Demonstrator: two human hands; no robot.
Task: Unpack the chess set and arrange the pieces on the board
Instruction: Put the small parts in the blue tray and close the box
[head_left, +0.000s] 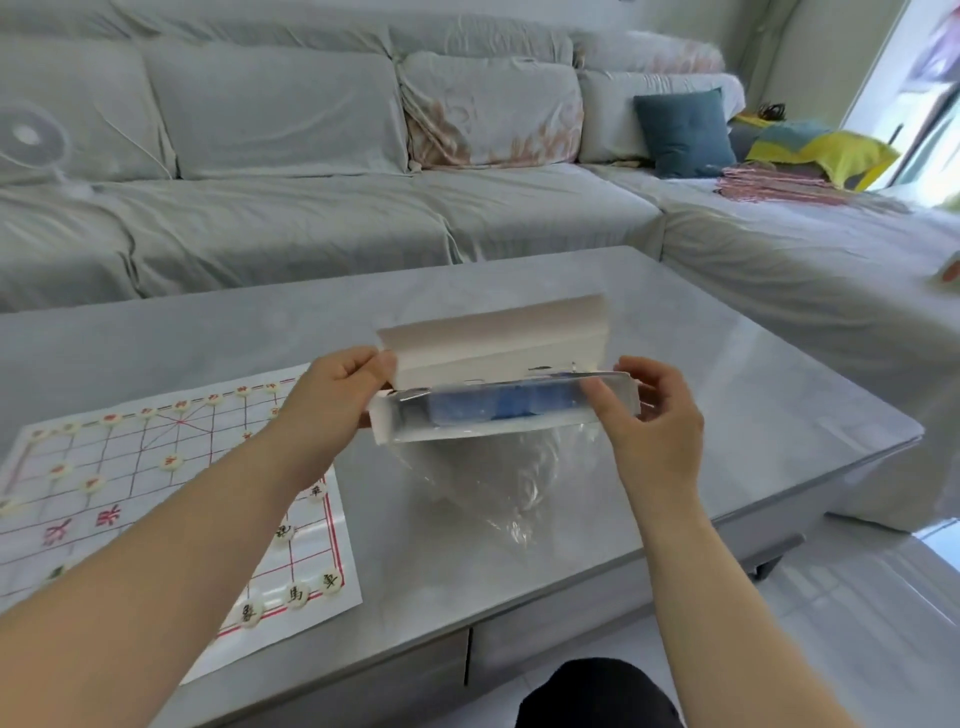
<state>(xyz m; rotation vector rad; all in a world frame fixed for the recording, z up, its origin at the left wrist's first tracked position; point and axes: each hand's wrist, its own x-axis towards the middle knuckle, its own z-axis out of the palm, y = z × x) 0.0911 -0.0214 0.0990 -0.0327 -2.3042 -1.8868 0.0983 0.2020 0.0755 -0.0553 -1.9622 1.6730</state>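
I hold the box (387, 423) up above the worktop (727, 395), one end in each hand. My left hand (332, 400) has the left end. Its fingers (358, 364) are curled in, and the thumb pinches the card where the lid (493, 335) folds up. My right hand (657, 421) has the right end, with its fingers (602, 400) bent round the rim and the thumb behind. Neither hand is spread open; both are closed on the box.

The box is white and open, with its lid standing up on the far side. Inside lies something blue (493, 410) under clear film; I cannot tell what it is. A clear bag (498, 483) hangs from the box's near edge down to the worktop, crumpled at the bottom.

The board (130, 457) is a white sheet with red lines, lying flat on the worktop to my left, partly under my left forearm. Pale round pieces (172, 461) sit on it, in a row along the far edge and at the near right corner, with a few between. They are well apart from the box.

Beyond the worktop runs a grey sofa (311, 208) with a blue cushion (683, 132) on its right part. A white fan (28, 137) stands at the far left.
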